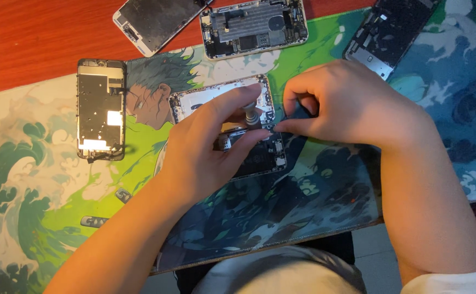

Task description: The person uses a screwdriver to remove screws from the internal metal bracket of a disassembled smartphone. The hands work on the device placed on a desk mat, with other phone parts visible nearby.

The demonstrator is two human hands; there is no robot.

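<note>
A red-brown wooden table (25, 38) is carrying a large printed desk mat in green, white and dark blue (42, 196), which is covering most of its top. Near the mat's middle, an opened smartphone body with a silver frame (205, 97) is lying flat, its inner parts facing up. The left hand (205, 147) is resting over the phone's lower half, thumb and forefinger closing together on a small grey screwdriver handle (252, 116) standing upright above it. The right hand (346, 103) is sitting just beside it, fingertips pinched together close to the same tool; whether they are gripping anything cannot be told. Towards the mat's left edge a detached phone screen with a dark metal backing (101, 109) is lying apart. Along the far edge, another screen panel (153, 22), a second open phone chassis (254, 26) and a dark phone assembly (387, 32) are lying side by side.
</note>
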